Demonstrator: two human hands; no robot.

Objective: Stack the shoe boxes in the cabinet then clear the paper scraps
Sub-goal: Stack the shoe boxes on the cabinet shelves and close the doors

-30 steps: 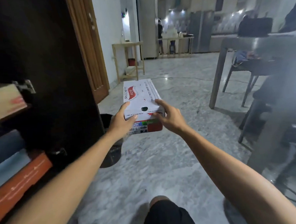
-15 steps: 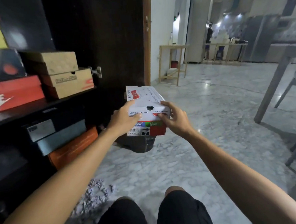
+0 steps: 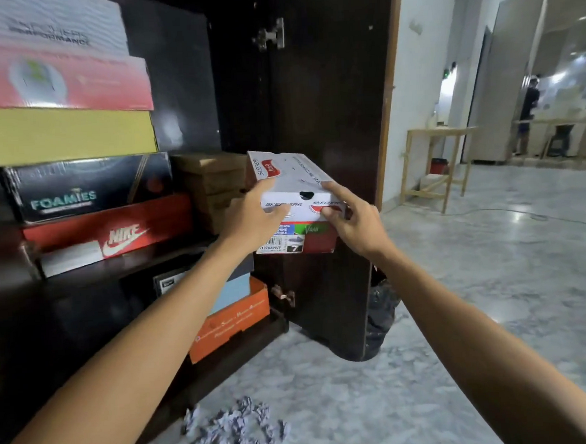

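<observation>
a home: dark wooden cabinet [image 3: 311, 100] at 12 o'clock stacked with shoe boxes [image 3: 63, 133], marble floor [image 3: 495, 295], wooden side table [image 3: 435, 165] at 2 o'clock.

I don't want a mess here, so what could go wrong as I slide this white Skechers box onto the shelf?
1. Both hands, left and right, hold only the near end of the white box, so its far end may dip.
2. It could knock the brown boxes beside it.
3. Crumpled paper scraps on the floor could make you slip.
</observation>
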